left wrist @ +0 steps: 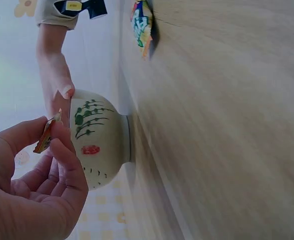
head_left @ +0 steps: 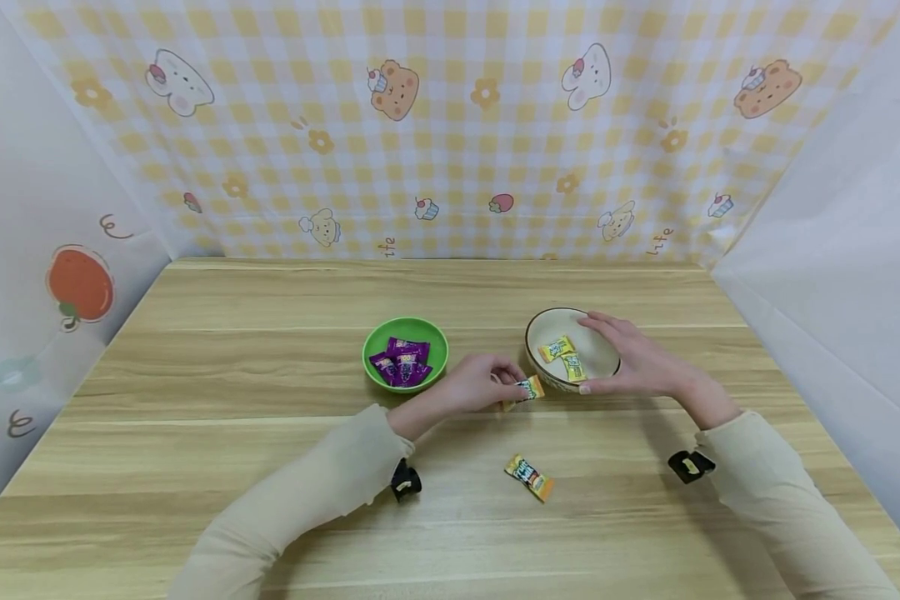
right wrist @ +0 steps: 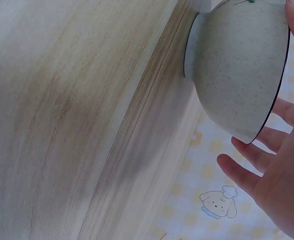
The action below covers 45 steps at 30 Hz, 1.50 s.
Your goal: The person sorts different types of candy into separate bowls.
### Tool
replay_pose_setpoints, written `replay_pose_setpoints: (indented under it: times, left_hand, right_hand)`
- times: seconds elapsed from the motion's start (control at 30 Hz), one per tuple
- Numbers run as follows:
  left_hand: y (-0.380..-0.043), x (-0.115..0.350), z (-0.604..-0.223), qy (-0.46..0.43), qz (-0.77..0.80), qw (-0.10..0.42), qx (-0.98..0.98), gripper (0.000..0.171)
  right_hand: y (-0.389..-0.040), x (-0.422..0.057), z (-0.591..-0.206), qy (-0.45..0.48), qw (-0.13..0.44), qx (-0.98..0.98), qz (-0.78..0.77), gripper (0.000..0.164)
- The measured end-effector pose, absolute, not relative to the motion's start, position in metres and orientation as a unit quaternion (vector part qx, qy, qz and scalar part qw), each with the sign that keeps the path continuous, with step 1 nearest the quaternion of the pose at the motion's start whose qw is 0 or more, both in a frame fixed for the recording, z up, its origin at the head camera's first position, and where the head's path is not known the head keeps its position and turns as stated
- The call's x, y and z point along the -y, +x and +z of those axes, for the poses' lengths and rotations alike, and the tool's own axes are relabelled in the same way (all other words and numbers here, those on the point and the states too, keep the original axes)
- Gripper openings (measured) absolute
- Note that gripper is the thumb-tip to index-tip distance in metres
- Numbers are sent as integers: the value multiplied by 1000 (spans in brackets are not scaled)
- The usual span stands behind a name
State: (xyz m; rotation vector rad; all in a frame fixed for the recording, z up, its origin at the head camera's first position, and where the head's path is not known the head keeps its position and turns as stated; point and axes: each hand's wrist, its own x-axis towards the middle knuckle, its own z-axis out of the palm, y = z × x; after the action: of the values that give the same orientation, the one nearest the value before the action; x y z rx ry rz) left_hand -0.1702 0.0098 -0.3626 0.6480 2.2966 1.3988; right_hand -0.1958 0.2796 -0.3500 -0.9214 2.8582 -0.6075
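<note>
My left hand (head_left: pixel 483 383) pinches a yellow-orange wrapped candy (head_left: pixel 530 387) between thumb and fingertips, just left of a cream bowl (head_left: pixel 592 352) with a brown rim. In the left wrist view the candy (left wrist: pixel 47 134) is level with the rim of the bowl (left wrist: pixel 99 142), whose outside has painted green sprigs and a red mark. My right hand (head_left: pixel 641 358) holds the bowl from the right, its thumb at the near rim and its fingers along the far side. Two yellow wrapped candies (head_left: pixel 556 349) lie inside the bowl. Another orange-yellow candy (head_left: pixel 529 477) lies on the table nearer me.
A green bowl (head_left: pixel 442 340) with several purple candy packets (head_left: pixel 407 364) stands left of the cream bowl, just beyond my left forearm. The wooden table (head_left: pixel 270 333) ends at a checkered cloth (head_left: pixel 450 167) behind, with white cloth at both sides.
</note>
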Motion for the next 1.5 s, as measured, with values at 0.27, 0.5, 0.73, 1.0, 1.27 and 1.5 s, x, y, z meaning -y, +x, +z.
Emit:
replay_pose_setpoints:
  times: [0.27,0.5,0.73,1.0,1.27,1.5]
  left_hand:
    - [-178,-24,-359,185,546,194,-794,14]
    - [-186,-36,-357,153,569,191,-785,16]
    - [-195,-45,-352,148,578,171,-784,16]
    - [-199,-52,-351,126,586,167,-783,17]
    - [-200,-55,-348,122,611,173,-763,17]
    - [-197,-52,-346,138,611,174,-760,18]
  right_hand:
    - [-195,-279,-350,-303,39,-930,-203,94]
    - [-196,-279,-351,-302,43,-931,-202,94]
    - [-196,-279,-351,-300,44,-932,-200,93]
    - [-196,-278,-350,-301,44,-931,-199,93]
    - [-196,-279,-350,-300,45,-932,-201,93]
    - [-196,-279,-350,-305,40,-930,-201,93]
